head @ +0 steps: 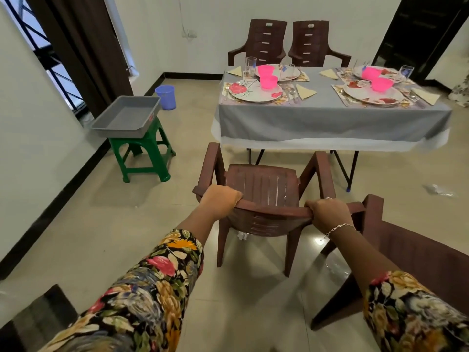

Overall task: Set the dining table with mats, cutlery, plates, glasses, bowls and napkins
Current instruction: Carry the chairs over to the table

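Here, left hand (220,199) and right hand (327,212) gripping chair back (274,211), pink bowls (268,82) on plates (250,97).

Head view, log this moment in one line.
left hand: grips chair back | right hand: grips chair back | table: four places set

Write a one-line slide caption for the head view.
Left hand and right hand grip the backrest of a brown plastic chair facing the dining table, set for four.

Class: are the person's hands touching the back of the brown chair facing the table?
Touching. The head view shows the left hand and the right hand each curled over the top edge of the brown chair.
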Available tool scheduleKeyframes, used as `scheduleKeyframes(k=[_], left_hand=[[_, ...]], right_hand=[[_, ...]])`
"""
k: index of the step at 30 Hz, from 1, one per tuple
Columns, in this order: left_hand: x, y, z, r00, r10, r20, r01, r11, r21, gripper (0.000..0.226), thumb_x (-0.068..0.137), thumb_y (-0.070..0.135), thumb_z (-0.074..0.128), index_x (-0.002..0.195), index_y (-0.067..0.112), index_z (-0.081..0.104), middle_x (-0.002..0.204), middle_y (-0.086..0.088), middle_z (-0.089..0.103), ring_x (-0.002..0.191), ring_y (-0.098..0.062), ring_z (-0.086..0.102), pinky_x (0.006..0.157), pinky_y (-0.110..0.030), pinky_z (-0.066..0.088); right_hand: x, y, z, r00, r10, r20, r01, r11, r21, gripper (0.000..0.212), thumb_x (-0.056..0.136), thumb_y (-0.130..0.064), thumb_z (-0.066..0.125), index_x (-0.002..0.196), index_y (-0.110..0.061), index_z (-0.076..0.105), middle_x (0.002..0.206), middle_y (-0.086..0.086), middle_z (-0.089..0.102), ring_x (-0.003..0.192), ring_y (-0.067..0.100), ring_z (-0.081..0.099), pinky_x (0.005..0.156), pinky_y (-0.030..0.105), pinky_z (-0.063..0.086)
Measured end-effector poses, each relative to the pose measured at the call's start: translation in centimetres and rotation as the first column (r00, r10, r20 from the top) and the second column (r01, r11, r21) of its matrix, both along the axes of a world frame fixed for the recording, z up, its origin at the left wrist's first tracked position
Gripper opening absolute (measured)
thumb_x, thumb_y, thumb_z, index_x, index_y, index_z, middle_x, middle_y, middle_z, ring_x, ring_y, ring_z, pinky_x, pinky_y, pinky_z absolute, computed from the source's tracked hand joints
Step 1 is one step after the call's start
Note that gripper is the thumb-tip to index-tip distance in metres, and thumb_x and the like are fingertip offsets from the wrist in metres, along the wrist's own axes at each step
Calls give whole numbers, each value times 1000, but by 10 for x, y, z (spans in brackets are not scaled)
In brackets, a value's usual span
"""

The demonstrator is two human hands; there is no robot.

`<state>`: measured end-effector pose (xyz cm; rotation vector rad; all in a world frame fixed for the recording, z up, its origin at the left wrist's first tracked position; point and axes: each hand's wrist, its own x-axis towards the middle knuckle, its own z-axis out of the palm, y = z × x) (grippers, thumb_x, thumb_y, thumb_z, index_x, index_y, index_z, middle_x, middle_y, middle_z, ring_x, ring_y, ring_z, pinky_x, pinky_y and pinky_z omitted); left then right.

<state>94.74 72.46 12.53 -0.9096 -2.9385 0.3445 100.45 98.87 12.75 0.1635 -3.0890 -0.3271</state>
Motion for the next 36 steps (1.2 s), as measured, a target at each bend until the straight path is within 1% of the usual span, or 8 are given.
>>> scheduleKeyframes(k=[5, 10, 17, 23, 26, 28, 30, 36], left_hand=[[-37, 17, 1, 1000, -3, 6, 3, 1000, -1, 19, 92, 11, 43, 101, 16, 59, 96, -4, 68, 89, -26, 64, 74, -33, 48], [-73, 30, 1, 1000, 13, -7, -14, 1000, -9, 18, 92, 12, 43, 101, 17, 58, 99, -4, 68, 93, -25, 64, 75, -34, 49], [-116, 42, 2, 1000, -10, -13, 10, 1000, -19, 19, 91, 14, 42, 100, 16, 58, 98, -5, 68, 93, -27, 64, 75, -33, 47], [-148, 55, 1, 999, -36, 10, 36, 999, -2, 17, 92, 16, 43, 101, 15, 58, 98, -7, 68, 93, -28, 64, 74, -33, 46], [-160, 62, 1, 999, -51, 2, 51, 999, 16, 20, 92, 17, 43, 104, 17, 59, 98, -5, 68, 94, -27, 63, 74, -33, 46], [-167, 64, 2, 998, -56, -1, 56, 998, 26, 23, 92, 18, 42, 107, 18, 60, 98, -5, 68, 94, -26, 63, 73, -33, 45], [-174, 66, 2, 998, -64, -10, 64, 997, 35, 25, 93, 19, 41, 108, 19, 60, 98, -5, 68, 94, -26, 63, 73, -33, 45], [-187, 74, 6, 998, -70, 0, 70, 996, 53, 24, 92, 16, 41, 105, 20, 60, 96, -4, 69, 91, -26, 64, 69, -31, 42]], right_hand=[[-38, 18, 1, 1000, 14, -10, -14, 1000, 8, 21, 89, -18, 46, 101, -24, 63, 92, -2, 67, 91, 19, 63, 73, 27, 46], [-73, 30, 2, 999, 36, -18, -36, 999, -30, 20, 91, -18, 47, 102, -21, 63, 94, 1, 68, 92, 20, 62, 68, 25, 38], [-110, 44, 0, 998, 16, -57, -23, 994, -111, 18, 88, -13, 51, 95, -17, 67, 87, 6, 69, 87, 26, 63, 71, 28, 44], [-144, 56, 2, 1000, -10, -5, 9, 997, -76, 22, 87, -12, 49, 98, -19, 67, 92, 4, 70, 93, 25, 63, 72, 29, 43], [-159, 64, 3, 1000, -3, -20, 1, 993, -114, 18, 82, -9, 56, 91, -17, 71, 83, 7, 71, 83, 29, 65, 71, 31, 46], [-168, 65, 4, 999, 2, -36, -5, 997, -82, 12, 71, -7, 68, 76, -17, 72, 66, 7, 69, 66, 30, 65, 62, 32, 49], [-176, 67, 1, 999, -15, -51, 12, 998, -60, 15, 60, -3, 75, 64, -17, 70, 52, 6, 63, 52, 29, 62, 51, 33, 49], [-193, 78, -6, 999, -26, -40, 24, 999, -49, 21, 51, 2, 76, 57, -16, 67, 45, 6, 59, 45, 29, 58, 43, 31, 46]])
